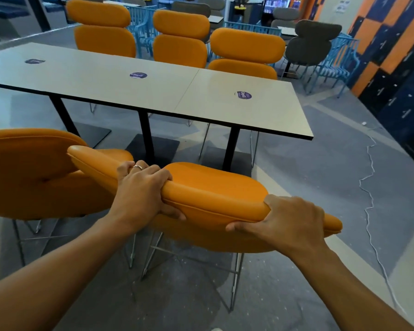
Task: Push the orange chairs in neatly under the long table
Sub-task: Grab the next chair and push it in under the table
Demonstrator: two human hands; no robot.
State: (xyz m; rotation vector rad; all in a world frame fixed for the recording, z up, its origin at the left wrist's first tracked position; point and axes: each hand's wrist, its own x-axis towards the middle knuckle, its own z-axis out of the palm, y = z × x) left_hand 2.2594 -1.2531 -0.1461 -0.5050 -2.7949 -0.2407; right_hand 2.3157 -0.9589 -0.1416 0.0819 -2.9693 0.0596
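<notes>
The long table [129,91], pale-topped on black pedestal legs, runs across the room from the left edge towards the right. On its far side 3 orange chairs stand in a row against the far edge: the left one [103,27], the middle one [181,37] and the right one [245,51]. Behind them a grey chair [313,41] stands near the blue chairs [337,60].

On the near side, 2 more orange chairs stand clear of the tabletop. The left near chair [34,173] sits at the left edge of view, touched by neither hand. The held chair [213,194] stands on wire legs between the person and the table's right half, its back towards the person and slanting down to the right.

Both hands grip that chair's top back pad. The left hand [141,192] is curled over the pad's middle, fingers on top and thumb beneath. The right hand [289,223] clasps the pad near its right end, thumb under the lower edge.

A white cable [368,187] trails across the floor at right. 3 round purple stickers [243,95] lie on the tabletop. A ring [137,167] shows on the left hand.
</notes>
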